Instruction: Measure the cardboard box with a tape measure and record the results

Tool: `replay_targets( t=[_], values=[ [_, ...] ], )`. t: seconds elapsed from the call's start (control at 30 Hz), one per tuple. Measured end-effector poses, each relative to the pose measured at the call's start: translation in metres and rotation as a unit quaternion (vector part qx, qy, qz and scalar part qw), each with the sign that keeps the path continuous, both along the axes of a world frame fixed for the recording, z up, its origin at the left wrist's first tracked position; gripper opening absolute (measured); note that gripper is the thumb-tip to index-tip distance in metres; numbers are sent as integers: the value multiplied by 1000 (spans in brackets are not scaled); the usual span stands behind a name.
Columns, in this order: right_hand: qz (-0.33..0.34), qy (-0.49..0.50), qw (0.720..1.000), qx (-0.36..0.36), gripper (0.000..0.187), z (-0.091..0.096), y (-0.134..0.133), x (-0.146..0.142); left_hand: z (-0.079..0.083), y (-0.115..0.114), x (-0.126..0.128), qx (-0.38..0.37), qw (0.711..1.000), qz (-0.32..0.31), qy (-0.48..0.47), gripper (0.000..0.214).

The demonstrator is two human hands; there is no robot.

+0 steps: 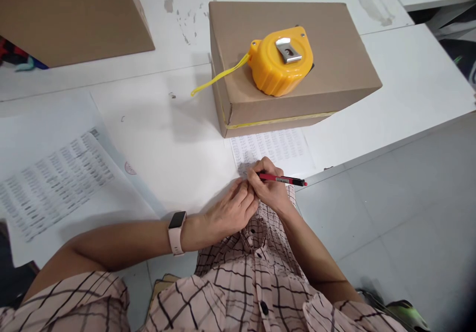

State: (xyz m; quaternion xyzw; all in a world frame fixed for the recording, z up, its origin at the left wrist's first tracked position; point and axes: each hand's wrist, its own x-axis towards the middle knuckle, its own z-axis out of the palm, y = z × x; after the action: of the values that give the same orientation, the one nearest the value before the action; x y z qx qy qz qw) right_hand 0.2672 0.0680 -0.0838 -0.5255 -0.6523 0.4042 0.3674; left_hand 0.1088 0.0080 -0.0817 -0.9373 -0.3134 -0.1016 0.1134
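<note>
My right hand (271, 185) is closed round a red and black pen (278, 178), its tip end pointing left over the printed sheet (273, 146). Part of that sheet lies under a brown cardboard box (297, 108). My left hand (232, 208), with a pale-strapped watch (177, 232) on the wrist, rests against the right hand at the table's front edge. Its fingers are curled together, and whatever they may hold is hidden. On top of the box sits a yellow tape measure (278, 66) with a metal clip and a yellow wrist strap hanging off to the left.
More printed sheets (59, 185) lie on the white table (178, 158) at the left. A larger cardboard box (74, 14) stands at the back left, with coloured items beside it. Tiled floor (390, 193) shows beyond the table's edge at the right.
</note>
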Motion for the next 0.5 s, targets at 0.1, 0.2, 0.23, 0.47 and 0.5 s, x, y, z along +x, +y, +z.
replay_targets(
  t=[0.1,0.2,0.23,0.47,0.5],
  values=[
    [14,26,1000,-6,27,0,0,1,-1,0,0,0,1000,2,-2,39],
    [9,19,1000,-6,27,1,1,1,-1,-1,0,1,1000,3,-6,40],
    [6,14,1000,-4,28,1,1,1,-2,-1,0,0,1000,2,-7,40],
    [-16,6,1000,-4,28,0,0,-1,0,-1,0,0,1000,-5,-2,40],
    [-15,2,1000,0,28,1,0,-1,-1,-1,0,0,1000,-5,-4,40]
  ],
)
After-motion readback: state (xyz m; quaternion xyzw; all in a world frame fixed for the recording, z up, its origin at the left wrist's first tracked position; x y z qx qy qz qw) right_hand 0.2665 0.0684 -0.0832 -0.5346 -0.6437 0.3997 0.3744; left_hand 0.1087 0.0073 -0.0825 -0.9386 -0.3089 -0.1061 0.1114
